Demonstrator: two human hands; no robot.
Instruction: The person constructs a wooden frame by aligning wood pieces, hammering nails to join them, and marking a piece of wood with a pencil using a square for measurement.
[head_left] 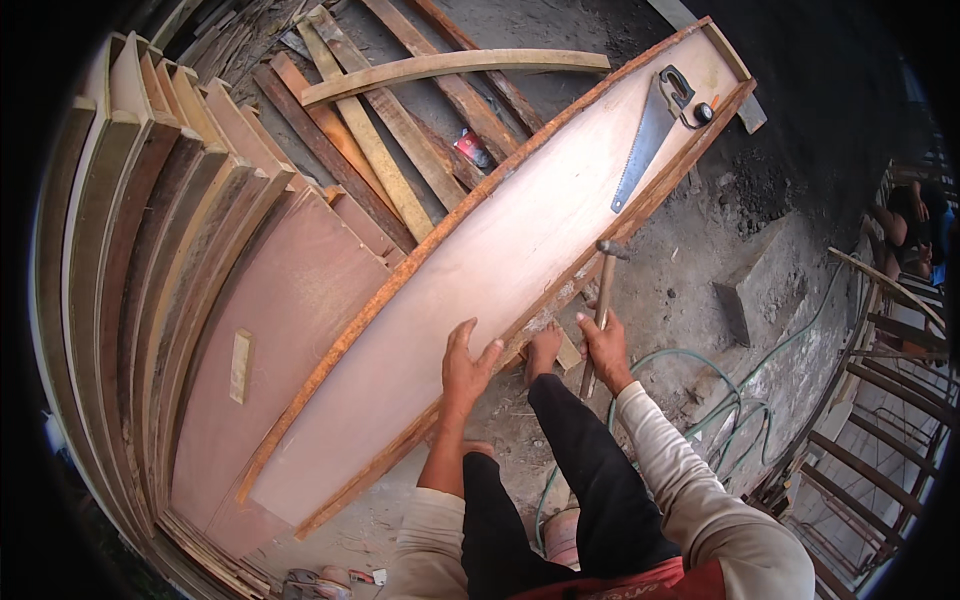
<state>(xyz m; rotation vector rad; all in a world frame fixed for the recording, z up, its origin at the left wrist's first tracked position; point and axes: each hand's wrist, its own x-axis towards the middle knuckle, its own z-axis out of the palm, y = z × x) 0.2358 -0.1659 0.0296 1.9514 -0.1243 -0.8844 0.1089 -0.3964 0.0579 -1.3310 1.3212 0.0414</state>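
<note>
While the R hand grips the hammer, L hand: empty, fingers spread, thumb apart, over the near rail side of the panel; can't tell if it touches.
R hand: closed round the hammer's handle, just off the panel's R side.
Hammer: head up & pointing away from the person, by the panel's R rail; can't tell if head touches it.
Panel: long, pale, w/ rough brown rails along both long sides; lies diag., lower L to upper R.
Saw: flat on panel's far end, black handle away from person, blade tip toward person; small round black item beside the handle.
Frames: curved, wooden, stacked close at far L, next to a pinkish sheet w/ a small wood block on it.
Planks: loose, crisscrossed on the ground past the panel; curved strip lies across them; small red packet nr.
Foot: bare, btwn panel & R hand.
Hose: green, looped on ground, R of person.
Bkgd R: another person, partly dark, nr wooden slats.
</note>
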